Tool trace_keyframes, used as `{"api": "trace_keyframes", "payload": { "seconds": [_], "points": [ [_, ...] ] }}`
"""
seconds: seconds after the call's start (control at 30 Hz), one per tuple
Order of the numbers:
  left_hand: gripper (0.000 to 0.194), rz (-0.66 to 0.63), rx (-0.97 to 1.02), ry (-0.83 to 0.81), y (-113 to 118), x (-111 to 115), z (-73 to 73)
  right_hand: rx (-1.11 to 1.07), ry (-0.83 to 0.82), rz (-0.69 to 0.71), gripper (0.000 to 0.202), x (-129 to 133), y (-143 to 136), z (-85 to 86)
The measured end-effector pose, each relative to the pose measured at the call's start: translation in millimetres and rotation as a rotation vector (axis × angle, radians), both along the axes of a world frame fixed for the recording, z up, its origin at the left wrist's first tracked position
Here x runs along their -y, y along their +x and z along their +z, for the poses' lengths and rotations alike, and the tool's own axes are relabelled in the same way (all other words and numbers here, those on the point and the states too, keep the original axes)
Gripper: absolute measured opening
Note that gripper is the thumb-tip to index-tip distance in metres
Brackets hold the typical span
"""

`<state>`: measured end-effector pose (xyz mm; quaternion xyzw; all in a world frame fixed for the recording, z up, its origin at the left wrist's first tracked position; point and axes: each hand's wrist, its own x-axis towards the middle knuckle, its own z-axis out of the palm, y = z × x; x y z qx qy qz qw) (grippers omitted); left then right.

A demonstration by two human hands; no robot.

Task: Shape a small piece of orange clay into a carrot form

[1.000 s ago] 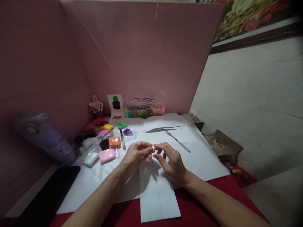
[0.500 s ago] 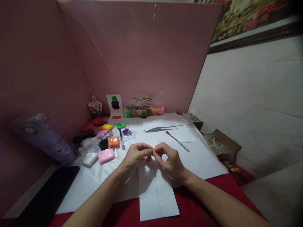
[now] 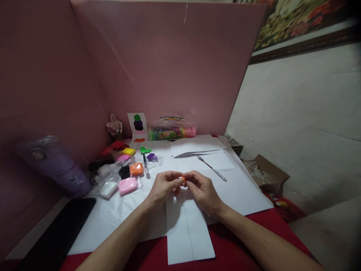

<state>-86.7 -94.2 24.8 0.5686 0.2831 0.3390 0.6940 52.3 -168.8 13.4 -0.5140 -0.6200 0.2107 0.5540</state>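
Orange clay (image 3: 184, 180) pinched btwn L hand (image 3: 166, 185) & R hand (image 3: 203, 191), grips nearly closed, over wht paper (image 3: 187, 237), pink wall (image 3: 169, 64) behind.

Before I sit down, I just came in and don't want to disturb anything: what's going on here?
A person's left hand and right hand meet above a narrow white paper, a small orange piece pinched between their fingers. A fork lies untouched beyond the right hand. Off to the left sit an orange packet, a pink packet and others.
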Motion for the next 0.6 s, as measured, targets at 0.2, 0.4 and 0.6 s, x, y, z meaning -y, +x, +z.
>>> {"api": "trace_keyframes", "payload": {
  "seconds": [0.2,0.4,0.6],
  "points": [
    [0.028,0.019,-0.073,0.092,0,4,4.5,0.097,0.063,-0.033,0.009,3,-1,3.8],
    [0.027,0.004,-0.056,0.127,-1,5,12.8,0.032,0.087,-0.037,0.011,3,0,1.3],
    [0.027,0.349,0.087,0.076,-31,-29,31.3,0.096,0.135,-0.090,0.015,5,0,2.3]
  ]
}}
